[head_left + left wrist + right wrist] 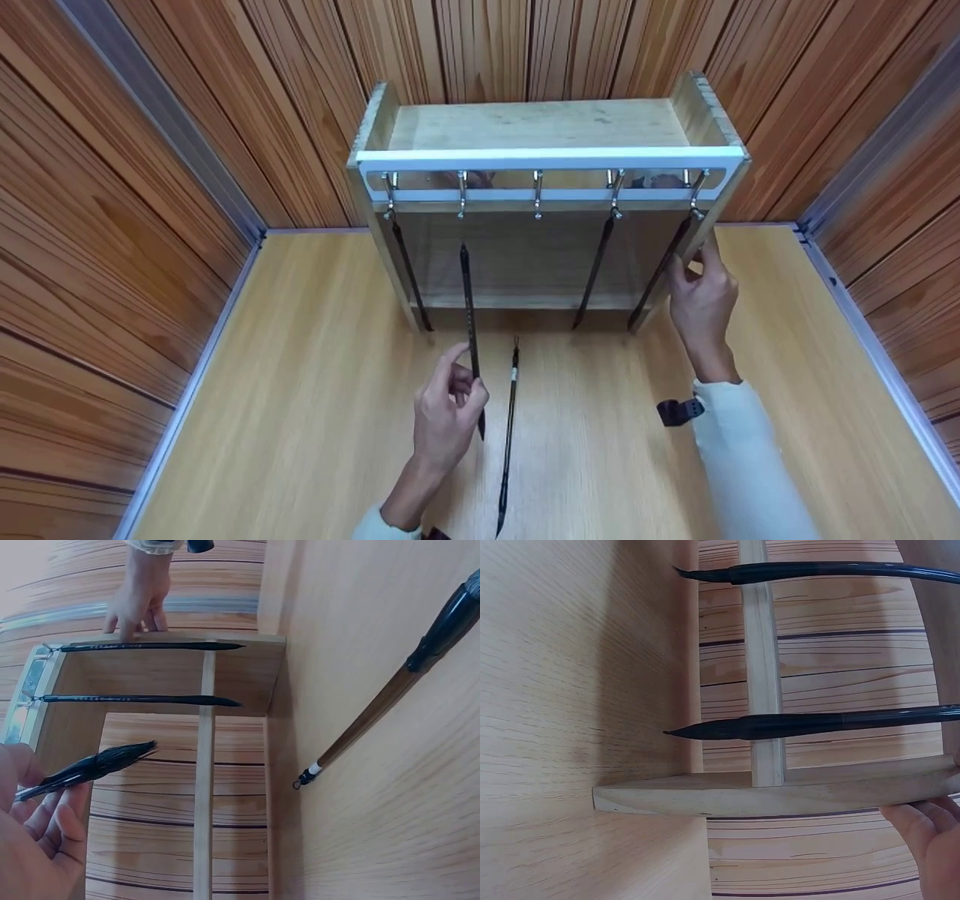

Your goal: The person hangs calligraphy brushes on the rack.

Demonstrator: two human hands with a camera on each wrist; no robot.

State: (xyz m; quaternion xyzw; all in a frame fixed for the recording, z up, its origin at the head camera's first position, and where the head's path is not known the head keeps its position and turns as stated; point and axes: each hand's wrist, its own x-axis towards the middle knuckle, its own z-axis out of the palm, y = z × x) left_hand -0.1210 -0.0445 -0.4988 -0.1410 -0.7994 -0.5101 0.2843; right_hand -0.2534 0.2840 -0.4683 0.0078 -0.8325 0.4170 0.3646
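Observation:
My left hand (446, 412) pinches a dark calligraphy brush (468, 300) by its lower part, in front of a wooden rack (532, 126). The brush stands nearly upright, its top end below a bare hook (462, 196). In the left wrist view its dark bristles (116, 759) stick out past the fingers. At the rack's right side panel, my right hand (703, 307) grips the edge; in the right wrist view only part of that hand (937, 840) shows. Another calligraphy brush (511, 427) lies on the table, its loop end toward the rack.
Metal hooks line a white bar (547, 159) along the rack's front. One brush (409, 270) hangs at the left end, and two more, an inner brush (594, 270) and an outer brush (661, 268), at the right. Wood-plank walls (487, 45) enclose the table (300, 390).

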